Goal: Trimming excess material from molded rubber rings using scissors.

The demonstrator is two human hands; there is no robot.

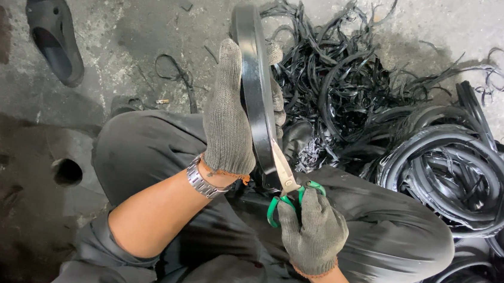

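Observation:
My left hand [228, 114], in a grey knit glove with a metal watch at the wrist, grips a black rubber ring [255, 82] that stands on edge above my knees. My right hand [312, 231], also gloved, holds green-handled scissors [287, 189]. The scissor blades point up along the lower edge of the ring. I sit with both knees bent in dark grey trousers.
A pile of thin black rubber trimmings [353, 77] lies just beyond the ring. Stacked black rubber rings [453, 169] fill the right side. A dark sandal [54, 33] rests on the concrete floor at the upper left, and a round hole [68, 172] is at the left.

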